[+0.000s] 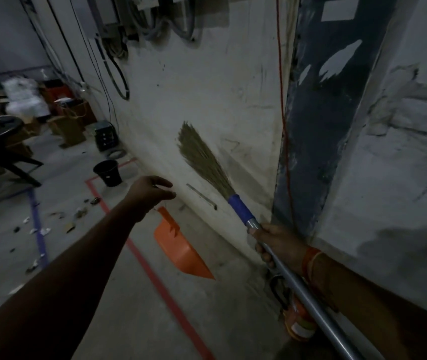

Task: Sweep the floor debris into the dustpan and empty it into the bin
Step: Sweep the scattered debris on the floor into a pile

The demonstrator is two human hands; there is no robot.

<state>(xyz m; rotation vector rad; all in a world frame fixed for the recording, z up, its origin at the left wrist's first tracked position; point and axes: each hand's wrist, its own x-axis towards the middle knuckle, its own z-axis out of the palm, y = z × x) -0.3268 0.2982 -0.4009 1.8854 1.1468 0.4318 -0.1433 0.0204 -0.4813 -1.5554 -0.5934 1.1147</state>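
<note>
The right hand (275, 242) grips the broom (233, 193) by its metal handle, bristles raised beyond the fingers against the wall (207, 100). The left hand (150, 190) reaches out, fingers loose and holding nothing, just above the orange dustpan (181, 253). Debris (51, 224) lies left of it; the bin (108, 172) stands beyond.

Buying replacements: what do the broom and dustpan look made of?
Broom: head looks like dried grass, tan fanned fibres; shaft seems metal, a grey shiny tube with a blue plastic-looking collar. Dustpan: probably moulded plastic, uniform bright orange, smooth.
</note>
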